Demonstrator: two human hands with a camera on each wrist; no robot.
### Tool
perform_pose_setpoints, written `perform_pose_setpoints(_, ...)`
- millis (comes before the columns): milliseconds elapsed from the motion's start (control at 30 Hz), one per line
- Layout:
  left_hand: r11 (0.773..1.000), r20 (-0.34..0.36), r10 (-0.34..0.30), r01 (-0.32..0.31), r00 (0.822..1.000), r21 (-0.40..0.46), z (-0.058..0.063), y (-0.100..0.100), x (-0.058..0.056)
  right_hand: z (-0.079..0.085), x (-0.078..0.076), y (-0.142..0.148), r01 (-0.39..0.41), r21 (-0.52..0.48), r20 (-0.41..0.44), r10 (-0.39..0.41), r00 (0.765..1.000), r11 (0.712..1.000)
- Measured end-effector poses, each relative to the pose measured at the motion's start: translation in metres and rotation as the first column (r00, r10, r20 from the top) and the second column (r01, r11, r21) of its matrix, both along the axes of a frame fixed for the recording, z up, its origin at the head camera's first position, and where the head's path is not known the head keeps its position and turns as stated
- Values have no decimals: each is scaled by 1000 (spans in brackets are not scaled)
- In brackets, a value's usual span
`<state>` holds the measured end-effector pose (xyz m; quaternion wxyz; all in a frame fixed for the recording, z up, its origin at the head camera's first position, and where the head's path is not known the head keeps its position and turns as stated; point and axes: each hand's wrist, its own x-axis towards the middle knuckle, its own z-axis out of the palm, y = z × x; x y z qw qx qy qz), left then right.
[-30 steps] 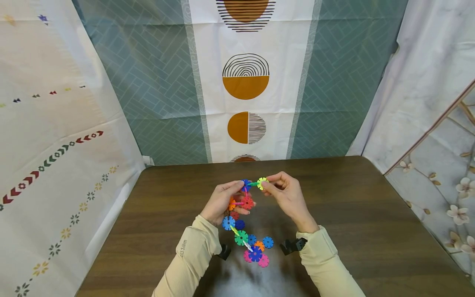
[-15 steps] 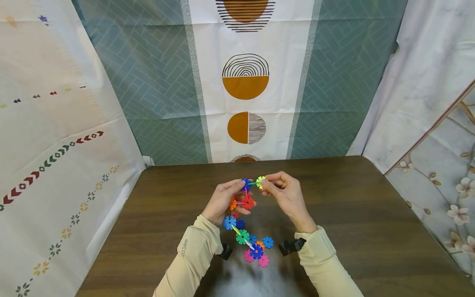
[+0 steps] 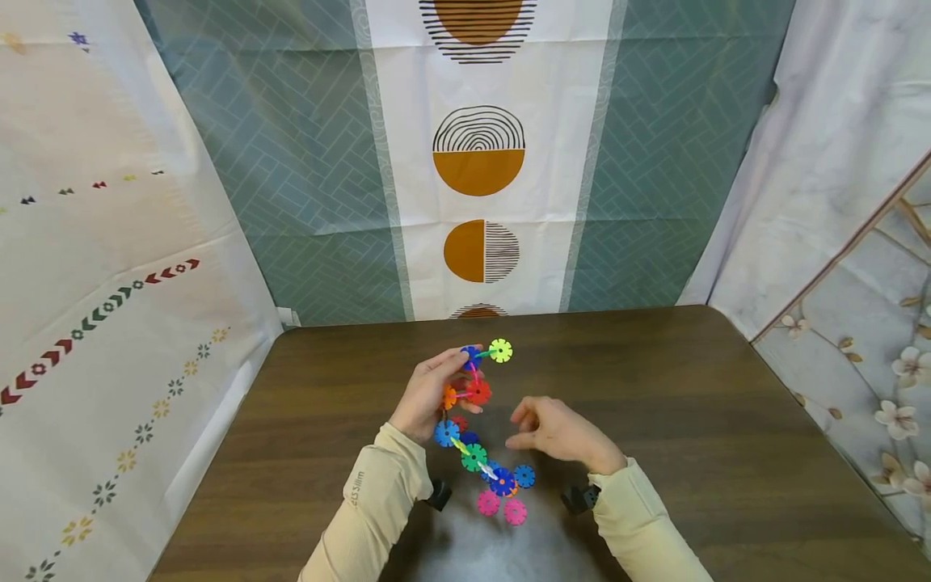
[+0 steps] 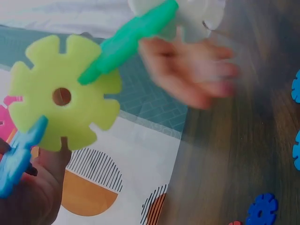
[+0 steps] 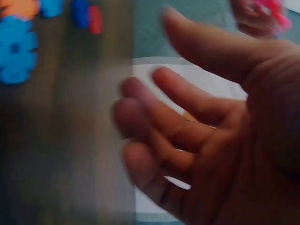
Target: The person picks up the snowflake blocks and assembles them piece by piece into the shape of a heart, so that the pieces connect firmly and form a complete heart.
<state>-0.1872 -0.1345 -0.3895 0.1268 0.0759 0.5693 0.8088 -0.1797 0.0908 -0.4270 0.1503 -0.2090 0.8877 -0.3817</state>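
My left hand (image 3: 422, 396) holds a chain of slotted plastic flower discs, its thumb pressing on a dark blue disc (image 3: 470, 358). From that one a green disc seen edge-on leads to a yellow-green disc (image 3: 501, 350) at the free end. Below it come a red disc (image 3: 478, 393) and an orange disc (image 3: 449, 396). The chain runs down through a light blue disc (image 3: 447, 433), a yellow disc (image 4: 42, 84) and a green disc (image 3: 473, 457) to another dark blue disc (image 3: 502, 482). Holding nothing, my right hand (image 3: 563, 435) hovers above the table, fingers loosely bent and blurred in both wrist views.
Loose discs lie on the brown table (image 3: 655, 388) under the chain's lower end: two pink discs, one of them a pink disc (image 3: 515, 512) nearer the right, a blue disc (image 3: 524, 476), and others partly hidden. Patterned cloth (image 3: 320, 267) hangs behind the table.
My right hand has let go of the yellow-green disc and moved down toward the loose discs. The left hand keeps its hold; the chain has shifted slightly left.
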Motion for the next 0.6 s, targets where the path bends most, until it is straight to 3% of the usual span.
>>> perform_pose_setpoints(100,1000,3,-1,1,1000,2,0,0,-1,-9,7,-5,-60,160,19,57,998,985)
perform_pose_setpoints(233,1000,5,9,-9,1000,-6,1,-1,0,-18,15,-12,-63,287,37,55,998,956)
perform_pose_setpoints(400,1000,11,20,-20,1000,1,2,-2,0,-25,19,-16,-49,338,-3,54,999,940)
perform_pose_setpoints(600,1000,19,22,-22,1000,8,2,-3,0,-27,17,-13,-69,327,-24,82,996,943)
